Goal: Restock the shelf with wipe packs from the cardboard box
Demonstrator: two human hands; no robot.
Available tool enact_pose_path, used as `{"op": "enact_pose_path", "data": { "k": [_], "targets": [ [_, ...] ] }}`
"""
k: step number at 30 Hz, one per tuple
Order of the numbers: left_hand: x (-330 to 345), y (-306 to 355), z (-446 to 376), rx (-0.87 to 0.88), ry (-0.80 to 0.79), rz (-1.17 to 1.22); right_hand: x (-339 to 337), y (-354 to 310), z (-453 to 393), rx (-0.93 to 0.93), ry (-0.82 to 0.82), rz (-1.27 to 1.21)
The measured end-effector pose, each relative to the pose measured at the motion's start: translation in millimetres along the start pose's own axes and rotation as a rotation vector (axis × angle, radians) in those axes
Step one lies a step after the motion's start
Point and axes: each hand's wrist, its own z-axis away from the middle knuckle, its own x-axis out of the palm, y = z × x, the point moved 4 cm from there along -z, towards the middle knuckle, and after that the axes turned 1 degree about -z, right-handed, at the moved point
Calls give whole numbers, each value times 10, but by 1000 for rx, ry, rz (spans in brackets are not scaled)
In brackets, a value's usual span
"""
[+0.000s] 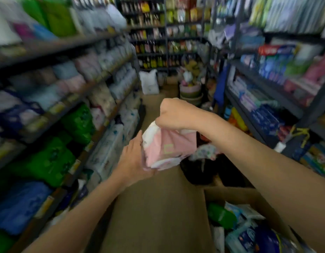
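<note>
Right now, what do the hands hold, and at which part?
A pink and white wipe pack: right hand grips its top edge, left hand supports its lower left side.

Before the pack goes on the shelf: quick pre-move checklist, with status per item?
1. Pack secured: ok. The right hand grips the top of the pink and white wipe pack; the left hand supports it from below and the side.
2. Pack clear of the cardboard box: ok, held up in the aisle.
3. Free slot on the left shelf unit: cannot tell, the view is motion blurred.
4. Matching pink packs on that shelf: cannot tell, same blur.
5. Path toward the shelf: ok, nothing between the hands and the shelf edge.
6. Stock left in the box: ok, several packs visible.
</note>
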Motion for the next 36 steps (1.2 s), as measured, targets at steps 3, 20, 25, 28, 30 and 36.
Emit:
{"op": "enact_pose_path", "data": {
  "k": [3,20,25,28,30,36],
  "targets": [
    [-1099,17,308,68,89,19,-396,-1122,-31,-216,21,50],
    [-4594,-328,2066,-92,847,1230,-1684,-5009,526,-918,718,-279],
    [-5101,-688,2329,-96,1035,1237,-920,-5049,275,-928,187,45],
    [-5335,-877,2422,-120,1118,1135,-614,-5284,121,-1020,168,78],
    [-5472,-996,2449,-115,1136,1083,-602,-5460,10,-1102,141,-93],
    [-6314,-1207,2440,-173,1174,646,-692,-5929,-488,-1377,681,-8]
  ]
}}
